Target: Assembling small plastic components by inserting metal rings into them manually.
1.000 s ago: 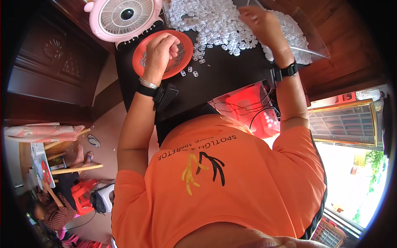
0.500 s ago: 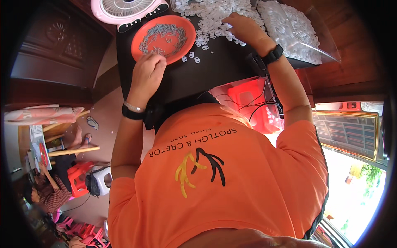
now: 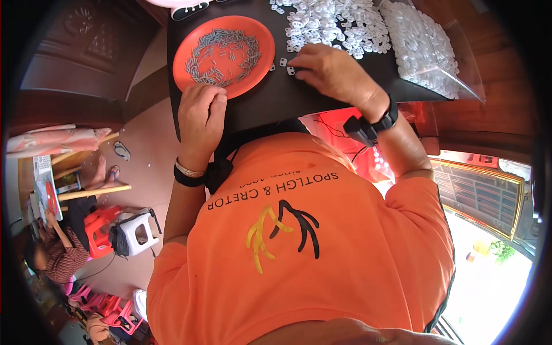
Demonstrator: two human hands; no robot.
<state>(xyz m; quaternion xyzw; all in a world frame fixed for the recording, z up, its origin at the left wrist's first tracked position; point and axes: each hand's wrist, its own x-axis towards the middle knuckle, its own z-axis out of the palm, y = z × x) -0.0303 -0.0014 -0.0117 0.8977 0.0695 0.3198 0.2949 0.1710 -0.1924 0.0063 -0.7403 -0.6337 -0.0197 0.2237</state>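
An orange-red round plate [image 3: 265, 57] holds many small grey metal screw-like pieces [image 3: 224, 38], heaped mostly in a ring. My left hand [image 3: 201, 112] is at the plate's near rim, fingers curled together; whatever they may hold is hidden. Right of the plate, my right hand [image 3: 339, 72] is low over the black tabletop, thumb and fingers drawn close. Its fingertips are beside a few loose white plastic pieces [image 3: 283, 62] with holes. I cannot make out whether one is between them. Beyond that hand spreads a pile of similar white pieces [image 3: 339, 23].
A clear container [image 3: 422, 49] packed with white pieces stands at the right of the black table [image 3: 259, 109]. Part of a pink fan [image 3: 172, 3] shows at the far left edge. A red container [image 3: 376, 169] is below the table. Another person [image 3: 66, 253] sits at the left, near stools [image 3: 138, 233].
My right hand has come from the white pile toward me and left, down to the loose pieces near the plate. My left hand stays by the rim, fingers still curled. The view has shifted slightly.
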